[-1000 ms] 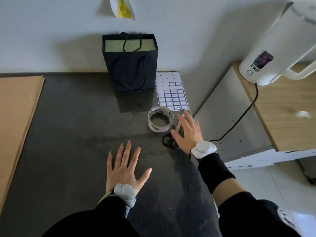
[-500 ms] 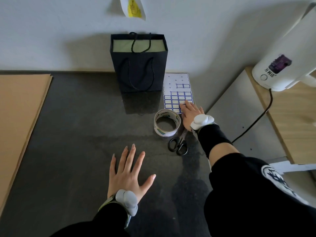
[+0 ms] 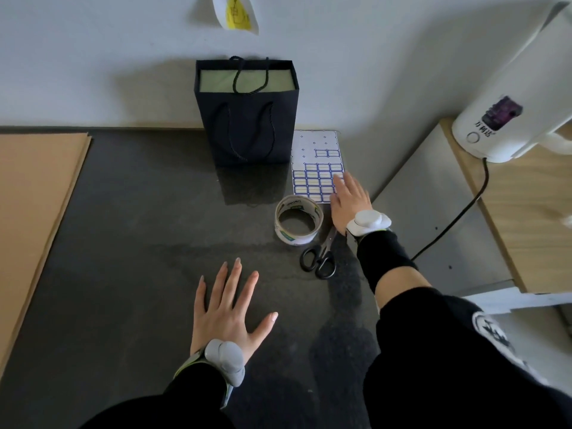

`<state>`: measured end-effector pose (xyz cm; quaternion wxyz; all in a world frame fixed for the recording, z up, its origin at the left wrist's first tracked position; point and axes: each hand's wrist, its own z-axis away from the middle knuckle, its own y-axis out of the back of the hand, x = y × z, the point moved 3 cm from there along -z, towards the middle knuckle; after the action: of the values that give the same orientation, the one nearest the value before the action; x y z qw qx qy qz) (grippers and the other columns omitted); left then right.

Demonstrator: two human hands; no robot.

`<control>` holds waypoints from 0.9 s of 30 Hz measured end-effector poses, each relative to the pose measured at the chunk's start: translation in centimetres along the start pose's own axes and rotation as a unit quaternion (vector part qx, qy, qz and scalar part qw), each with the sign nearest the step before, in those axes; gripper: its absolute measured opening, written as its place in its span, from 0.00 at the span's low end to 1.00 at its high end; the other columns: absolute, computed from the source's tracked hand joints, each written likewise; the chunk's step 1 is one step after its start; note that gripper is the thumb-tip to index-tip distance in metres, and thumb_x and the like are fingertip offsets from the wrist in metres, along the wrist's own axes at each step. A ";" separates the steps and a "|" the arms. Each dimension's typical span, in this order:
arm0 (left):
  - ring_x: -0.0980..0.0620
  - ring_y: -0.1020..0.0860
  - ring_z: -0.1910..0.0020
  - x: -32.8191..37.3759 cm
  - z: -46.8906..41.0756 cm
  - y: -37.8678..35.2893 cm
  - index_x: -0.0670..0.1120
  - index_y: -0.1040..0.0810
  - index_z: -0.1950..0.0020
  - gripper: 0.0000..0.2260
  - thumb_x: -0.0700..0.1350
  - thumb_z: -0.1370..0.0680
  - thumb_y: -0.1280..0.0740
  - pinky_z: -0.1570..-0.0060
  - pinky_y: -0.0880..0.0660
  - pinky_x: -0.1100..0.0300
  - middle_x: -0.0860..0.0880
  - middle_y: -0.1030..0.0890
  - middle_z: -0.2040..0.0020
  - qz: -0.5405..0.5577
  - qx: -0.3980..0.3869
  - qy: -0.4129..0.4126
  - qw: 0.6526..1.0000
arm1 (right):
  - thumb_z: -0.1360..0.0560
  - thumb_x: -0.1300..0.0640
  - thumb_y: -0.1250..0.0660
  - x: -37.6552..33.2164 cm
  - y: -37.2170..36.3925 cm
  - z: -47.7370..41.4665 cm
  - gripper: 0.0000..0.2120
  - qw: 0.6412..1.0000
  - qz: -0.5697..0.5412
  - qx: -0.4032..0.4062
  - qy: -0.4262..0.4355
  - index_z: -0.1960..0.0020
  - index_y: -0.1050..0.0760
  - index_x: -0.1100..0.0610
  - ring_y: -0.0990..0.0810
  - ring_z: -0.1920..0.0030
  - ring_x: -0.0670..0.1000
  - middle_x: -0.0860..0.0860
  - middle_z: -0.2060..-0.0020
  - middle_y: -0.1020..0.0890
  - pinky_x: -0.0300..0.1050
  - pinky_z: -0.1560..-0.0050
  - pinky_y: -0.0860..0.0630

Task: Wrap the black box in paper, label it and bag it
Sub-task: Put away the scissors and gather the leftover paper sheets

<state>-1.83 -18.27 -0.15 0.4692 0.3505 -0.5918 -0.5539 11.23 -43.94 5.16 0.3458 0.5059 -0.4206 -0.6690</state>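
Head view | right hand (image 3: 349,201) has left the scissors (image 3: 320,258) and now lies on the label sheet (image 3: 312,150), fingers straight, holding nothing | labelling step seems near (black box not visible; paper (image 3: 34,196) lies unused at left) | left hand (image 3: 227,308) flat, spread on table (image 3: 139,227), empty

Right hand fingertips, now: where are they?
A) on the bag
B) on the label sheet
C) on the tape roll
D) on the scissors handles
B: the right hand lies with straight fingers on the lower right corner of the label sheet; the tape roll sits just to its left and the bag stands apart by the wall.
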 end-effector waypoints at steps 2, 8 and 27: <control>0.46 0.41 0.26 0.0 0.0 -0.1 0.52 0.37 0.28 0.33 0.70 0.25 0.56 0.29 0.47 0.42 0.46 0.39 0.25 -0.002 -0.007 0.003 1.000 | 0.19 0.51 0.46 -0.8 0.6 2.1 0.24 0.990 -0.121 0.069 -0.036 0.25 0.43 0.58 0.45 0.26 0.55 0.55 0.26 0.41 0.46 0.28 0.48; 0.46 0.40 0.26 0.1 0.0 0.0 0.52 0.35 0.28 0.32 0.69 0.25 0.54 0.30 0.45 0.41 0.46 0.38 0.25 -0.001 -0.014 0.008 1.000 | 0.33 0.39 0.29 -5.2 -2.6 6.0 0.40 0.995 -0.017 0.020 0.099 0.27 0.39 0.52 0.45 0.26 0.57 0.56 0.26 0.42 0.52 0.26 0.48; 0.46 0.40 0.26 0.1 0.0 -0.2 0.51 0.34 0.29 0.33 0.68 0.27 0.48 0.30 0.45 0.41 0.46 0.37 0.25 -0.009 0.003 0.006 1.000 | 0.34 0.41 0.27 -1.2 -0.6 9.2 0.50 0.976 -0.201 0.078 -0.013 0.24 0.52 0.53 0.47 0.25 0.48 0.48 0.25 0.45 0.44 0.27 0.47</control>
<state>-1.89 -18.39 -0.36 0.4663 0.3608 -0.5873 -0.5545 2.62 -40.64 6.36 0.1585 0.5964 -0.3657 -0.6967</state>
